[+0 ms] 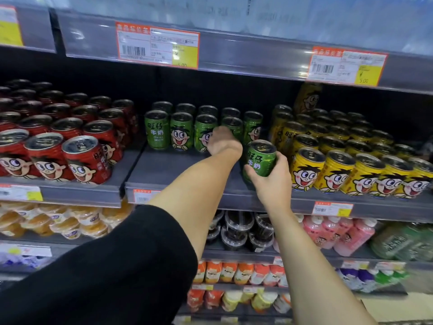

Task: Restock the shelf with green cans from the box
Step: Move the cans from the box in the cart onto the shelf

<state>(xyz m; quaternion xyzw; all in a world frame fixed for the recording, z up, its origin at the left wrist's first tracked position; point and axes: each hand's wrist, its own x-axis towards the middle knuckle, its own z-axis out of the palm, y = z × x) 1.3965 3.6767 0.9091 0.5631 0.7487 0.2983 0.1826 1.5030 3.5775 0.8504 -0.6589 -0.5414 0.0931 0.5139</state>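
Observation:
Several green cans (181, 131) with a cartoon face stand in rows at the back of the grey shelf (178, 171). My left hand (222, 141) reaches in among them, its fingers round a green can (233, 125) in the front row that it mostly hides. My right hand (271, 177) grips another green can (260, 158) by its side, upright, at the shelf's front right, beside the yellow cans. The box is out of view.
Red cans (79, 158) fill the shelf section to the left, yellow cans (337, 170) the section to the right. A shelf edge with price tags (158, 45) hangs overhead. Lower shelves hold jelly cups, dark cups and pink bottles (339, 233).

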